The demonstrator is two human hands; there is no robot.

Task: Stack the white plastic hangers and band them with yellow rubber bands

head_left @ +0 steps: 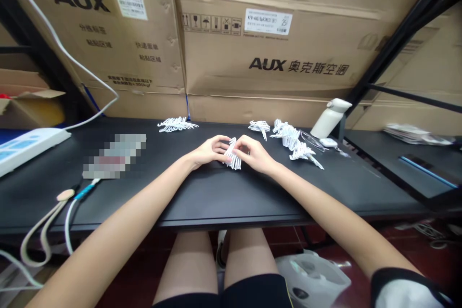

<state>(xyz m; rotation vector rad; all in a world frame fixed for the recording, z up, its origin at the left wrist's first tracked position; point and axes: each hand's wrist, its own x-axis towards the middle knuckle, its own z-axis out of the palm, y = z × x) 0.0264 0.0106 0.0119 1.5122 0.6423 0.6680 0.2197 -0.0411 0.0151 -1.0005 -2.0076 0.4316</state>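
Note:
A small bundle of thin white zigzag strands [235,161] is between my two hands, just above or on the black table; their exact kind is not clear. My left hand [209,151] has its fingers curled round the bundle's left side, thumb at its lower part. From the right, my right hand [255,155] pinches the upper part with thumb and fingers. Similar white bundles lie farther back: one loose bundle [176,124] at the left, a small one [259,127] right of centre, and a longer heap [288,135] beside it.
Behind the black table [216,202] stand large cardboard boxes [306,48]. A white bottle [330,118] is at the back right. On the left are a power strip [21,147] and a blurred-out phone-shaped object [115,156] with a cable. A whitish plastic bag [312,279] sits below.

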